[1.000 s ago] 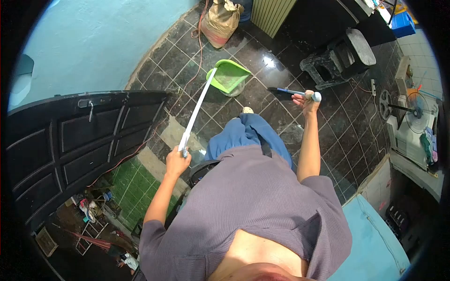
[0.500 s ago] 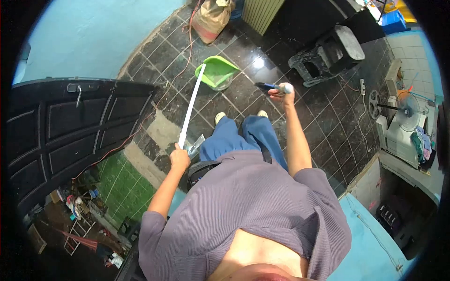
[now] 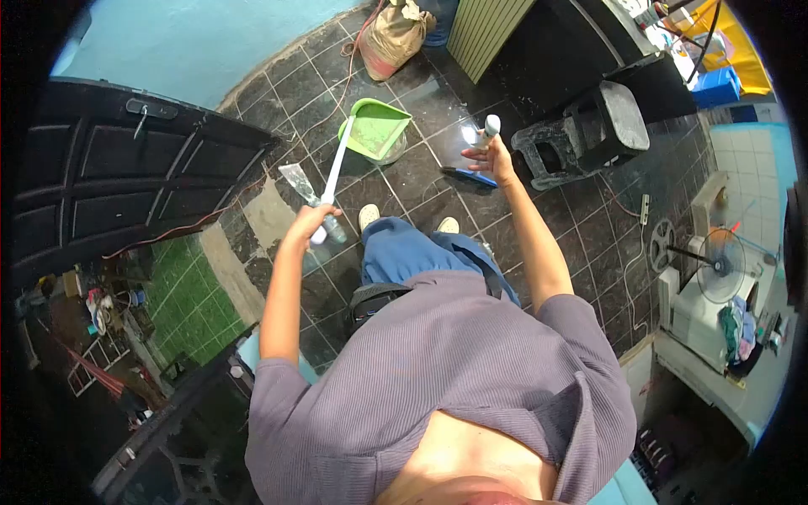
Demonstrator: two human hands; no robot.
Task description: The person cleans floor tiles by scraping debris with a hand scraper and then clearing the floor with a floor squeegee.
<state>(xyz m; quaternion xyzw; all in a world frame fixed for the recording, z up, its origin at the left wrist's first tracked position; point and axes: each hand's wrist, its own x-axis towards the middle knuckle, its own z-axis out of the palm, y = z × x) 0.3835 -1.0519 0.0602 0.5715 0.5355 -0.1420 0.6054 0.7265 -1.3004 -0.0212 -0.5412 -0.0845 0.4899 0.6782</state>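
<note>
My left hand [image 3: 310,224] is closed around the white handle [image 3: 338,160] of a long-handled green dustpan [image 3: 377,128], whose pan is low over the tiled floor. The same hand also grips a scraper with a wide flat blade [image 3: 298,180] and a clear-looking handle [image 3: 335,229]. My right hand [image 3: 495,160] holds a broom by its pale handle [image 3: 491,128], seen nearly end-on. The blue broom head [image 3: 469,176] is below that hand, near the floor. Some of the right fingers are stretched out beside the handle.
A dusty black stool [image 3: 581,135] lies on its side at right. A tied sack [image 3: 394,40] stands by the blue wall. The dark door [image 3: 126,181] is at left. Cables cross the floor, including an extension strip [image 3: 645,209]. A fan [image 3: 720,263] stands far right.
My left hand has moved up and left, and the scraper has swung into fuller view. My right hand has shifted slightly left and the broom handle has tipped upright, showing its blue head.
</note>
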